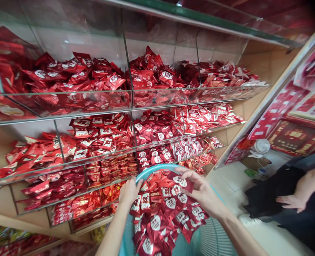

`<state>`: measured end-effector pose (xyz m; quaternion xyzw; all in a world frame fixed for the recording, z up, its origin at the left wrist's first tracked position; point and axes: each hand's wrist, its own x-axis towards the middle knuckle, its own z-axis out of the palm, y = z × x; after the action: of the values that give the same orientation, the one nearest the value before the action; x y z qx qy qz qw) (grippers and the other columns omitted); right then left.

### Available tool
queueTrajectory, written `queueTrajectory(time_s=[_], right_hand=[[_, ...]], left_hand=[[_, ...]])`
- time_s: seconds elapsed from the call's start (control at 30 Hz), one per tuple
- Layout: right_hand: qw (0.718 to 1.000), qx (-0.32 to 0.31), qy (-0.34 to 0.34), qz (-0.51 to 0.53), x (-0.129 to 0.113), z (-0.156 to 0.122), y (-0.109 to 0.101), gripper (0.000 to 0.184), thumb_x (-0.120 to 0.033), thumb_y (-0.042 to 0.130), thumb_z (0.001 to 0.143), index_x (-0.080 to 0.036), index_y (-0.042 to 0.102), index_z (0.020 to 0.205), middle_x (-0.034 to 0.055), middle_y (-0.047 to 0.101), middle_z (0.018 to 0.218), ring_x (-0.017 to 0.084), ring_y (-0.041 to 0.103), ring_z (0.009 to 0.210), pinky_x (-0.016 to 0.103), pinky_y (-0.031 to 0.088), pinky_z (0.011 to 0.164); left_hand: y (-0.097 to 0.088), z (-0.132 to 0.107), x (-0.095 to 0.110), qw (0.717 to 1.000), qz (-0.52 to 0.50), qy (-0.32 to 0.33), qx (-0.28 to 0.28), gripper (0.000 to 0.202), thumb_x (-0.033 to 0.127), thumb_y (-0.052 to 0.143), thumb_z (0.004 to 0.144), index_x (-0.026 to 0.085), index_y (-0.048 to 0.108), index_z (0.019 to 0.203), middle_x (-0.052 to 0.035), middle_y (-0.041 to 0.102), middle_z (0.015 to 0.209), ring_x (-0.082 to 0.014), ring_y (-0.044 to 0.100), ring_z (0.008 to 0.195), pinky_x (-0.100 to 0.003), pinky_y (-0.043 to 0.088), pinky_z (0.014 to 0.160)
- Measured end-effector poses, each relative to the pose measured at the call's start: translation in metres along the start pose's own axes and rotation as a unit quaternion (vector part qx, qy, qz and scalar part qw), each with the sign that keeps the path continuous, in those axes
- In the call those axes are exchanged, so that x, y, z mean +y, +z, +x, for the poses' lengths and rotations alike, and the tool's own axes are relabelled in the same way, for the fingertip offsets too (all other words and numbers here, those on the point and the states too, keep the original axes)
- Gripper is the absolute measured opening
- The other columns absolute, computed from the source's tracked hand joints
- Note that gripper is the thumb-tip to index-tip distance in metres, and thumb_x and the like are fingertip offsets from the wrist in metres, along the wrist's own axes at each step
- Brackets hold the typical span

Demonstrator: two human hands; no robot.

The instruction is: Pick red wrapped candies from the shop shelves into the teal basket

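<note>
A teal plastic basket (212, 236) stands in front of me, holding a heap of red and dark red candy packets (156, 223) with white round labels. My left hand (128, 195) is closed around the basket's left rim. Over the right side of the heap, my right hand (200, 188) pinches a dark red packet (180, 180) between thumb and fingers. Beside it, inside the basket, lie smaller red packets (145, 201) with pale square labels. The bottom of the basket is mostly hidden by the packets.
Tiered shelves with glass dividers (132, 96) rise ahead, filled with red packets (85, 73). To the right, a person in dark clothes has one hand (293, 202) low over the lap. Red decorations (297, 137) and a white cup-like item (261, 146) are beyond the shelf end.
</note>
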<state>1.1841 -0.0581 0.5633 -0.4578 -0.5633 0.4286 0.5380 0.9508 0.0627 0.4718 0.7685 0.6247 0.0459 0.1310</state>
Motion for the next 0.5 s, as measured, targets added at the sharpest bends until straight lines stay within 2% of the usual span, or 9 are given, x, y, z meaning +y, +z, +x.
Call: queueTrajectory(time_s=[0.1, 0.23, 0.33, 0.5], right_hand=[[1.0, 0.02, 0.009, 0.003, 0.004, -0.005, 0.002, 0.02, -0.028, 0.063, 0.074, -0.025, 0.051, 0.089, 0.0047, 0.048, 0.127, 0.02, 0.041, 0.12, 0.042, 0.035, 0.099], [0.999, 0.044, 0.01, -0.007, 0.01, -0.011, 0.004, 0.02, -0.032, 0.062, 0.075, -0.024, 0.053, 0.091, 0.0052, 0.055, 0.118, 0.02, 0.047, 0.114, 0.041, 0.036, 0.098], [0.999, 0.034, 0.003, -0.029, 0.016, -0.016, 0.005, 0.021, -0.031, 0.062, 0.075, -0.023, 0.054, 0.093, 0.0063, 0.058, 0.11, 0.02, 0.051, 0.108, 0.039, 0.04, 0.094], [0.987, -0.001, -0.062, -0.148, 0.023, -0.023, 0.007, 0.019, -0.024, 0.052, 0.082, -0.025, 0.055, 0.1, 0.0072, 0.052, 0.118, 0.021, 0.046, 0.114, 0.042, 0.037, 0.097]], left_hand=[[0.0, 0.0, 0.0, 1.0, 0.002, 0.005, 0.008, 0.05, 0.054, 0.023, 0.085, 0.017, 0.052, 0.101, -0.0116, 0.066, 0.092, -0.0231, 0.062, 0.085, -0.028, 0.043, 0.066], [-0.002, -0.001, 0.001, 1.0, 0.005, 0.002, 0.004, 0.051, 0.054, 0.023, 0.085, 0.016, 0.052, 0.104, -0.0117, 0.065, 0.093, -0.023, 0.062, 0.087, -0.027, 0.042, 0.067], [-0.002, -0.001, 0.002, 1.0, 0.007, -0.004, -0.002, 0.053, 0.054, 0.023, 0.085, 0.015, 0.053, 0.104, -0.0121, 0.065, 0.094, -0.0232, 0.061, 0.088, -0.027, 0.042, 0.069], [0.002, 0.0, 0.0, 1.0, 0.005, 0.005, 0.002, 0.054, 0.056, 0.021, 0.085, 0.016, 0.052, 0.106, -0.012, 0.065, 0.095, -0.0233, 0.061, 0.089, -0.028, 0.042, 0.071]])
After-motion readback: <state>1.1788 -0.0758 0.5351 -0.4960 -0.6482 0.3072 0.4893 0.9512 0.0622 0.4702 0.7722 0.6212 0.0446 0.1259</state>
